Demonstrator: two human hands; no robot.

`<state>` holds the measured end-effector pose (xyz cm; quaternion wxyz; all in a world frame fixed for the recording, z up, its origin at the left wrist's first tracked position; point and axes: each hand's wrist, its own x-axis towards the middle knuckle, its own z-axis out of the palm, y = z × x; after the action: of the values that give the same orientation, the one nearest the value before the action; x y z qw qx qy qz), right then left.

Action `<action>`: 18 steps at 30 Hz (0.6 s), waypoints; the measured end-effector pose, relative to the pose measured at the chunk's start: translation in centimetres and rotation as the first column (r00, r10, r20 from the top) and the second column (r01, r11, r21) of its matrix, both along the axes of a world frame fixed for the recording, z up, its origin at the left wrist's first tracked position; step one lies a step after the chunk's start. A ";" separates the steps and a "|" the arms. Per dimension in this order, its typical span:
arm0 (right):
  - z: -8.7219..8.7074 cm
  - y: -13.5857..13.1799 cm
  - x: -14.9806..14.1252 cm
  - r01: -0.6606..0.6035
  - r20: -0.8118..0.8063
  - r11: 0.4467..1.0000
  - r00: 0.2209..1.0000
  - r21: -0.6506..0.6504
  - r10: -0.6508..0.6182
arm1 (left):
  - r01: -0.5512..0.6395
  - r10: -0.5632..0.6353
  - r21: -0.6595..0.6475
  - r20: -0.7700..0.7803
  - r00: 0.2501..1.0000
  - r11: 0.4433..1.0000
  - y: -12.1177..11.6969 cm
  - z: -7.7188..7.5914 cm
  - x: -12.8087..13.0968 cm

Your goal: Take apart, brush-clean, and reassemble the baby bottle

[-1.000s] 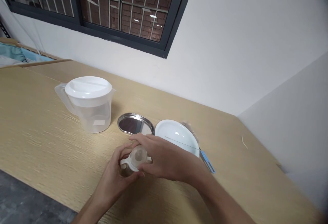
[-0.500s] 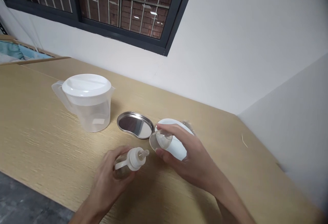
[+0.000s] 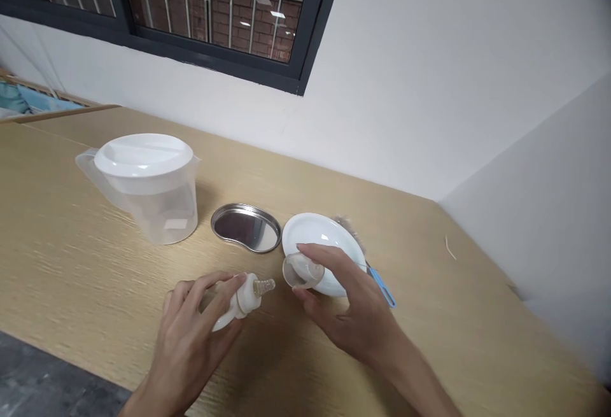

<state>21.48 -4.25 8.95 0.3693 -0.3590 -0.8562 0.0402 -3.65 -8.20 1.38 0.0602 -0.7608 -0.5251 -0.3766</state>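
My left hand point(image 3: 193, 334) is closed around a baby bottle point(image 3: 248, 294), tilted so that its clear teat points right. A white collar and part of a white handle show; the fingers hide most of the body. Between thumb and fingers, my right hand point(image 3: 351, 302) grips a translucent bottle cap point(image 3: 304, 270), its open end turned left toward the teat. Cap and teat are a short gap apart. Behind the cap lies a white oval bowl point(image 3: 317, 225), partly covered by the right hand.
A lidded clear pitcher point(image 3: 160, 204) stands at the left on the wooden table point(image 3: 119, 289). Beside the bowl is a metal kidney dish point(image 3: 245, 227). A bristled brush with a blue handle point(image 3: 382, 286) lies behind the bowl. A thin pale strip point(image 3: 450, 248) rests farther right.
My left hand has turned the bottle more on its side, teat toward the right. The right hand has tilted the cap and shifted slightly, exposing more of the bowl and the blue handle.
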 end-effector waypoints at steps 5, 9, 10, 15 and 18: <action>-0.4 -1.0 -1.0 -0.094 0.004 0.991 0.996 -0.098 0.094 | 0.014 -0.014 0.021 -0.038 0.999 1.000 0.1 0.3 0.1; -0.5 -1.2 -0.7 -0.114 0.035 0.993 0.993 0.009 0.114 | 0.002 0.000 0.025 -0.056 0.998 1.000 0.0 0.4 0.1; -0.5 -1.1 -0.4 -0.088 0.026 0.995 0.996 0.042 0.087 | -0.001 0.003 0.021 -0.057 0.998 1.000 0.0 0.4 0.1; -0.9 -1.2 -0.5 -0.055 -0.038 0.997 0.998 0.045 0.057 | 0.011 -0.011 0.004 -0.063 0.998 1.000 0.1 0.2 0.3; -1.2 -1.2 -1.1 -0.140 0.000 0.989 0.990 0.044 0.140 | 0.013 -0.013 -0.003 -0.073 0.997 1.000 0.1 0.1 0.3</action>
<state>20.42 -5.47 7.70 0.3746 -0.2898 -0.8794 0.0479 -3.30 -8.10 1.46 0.0759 -0.7775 -0.5182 -0.3482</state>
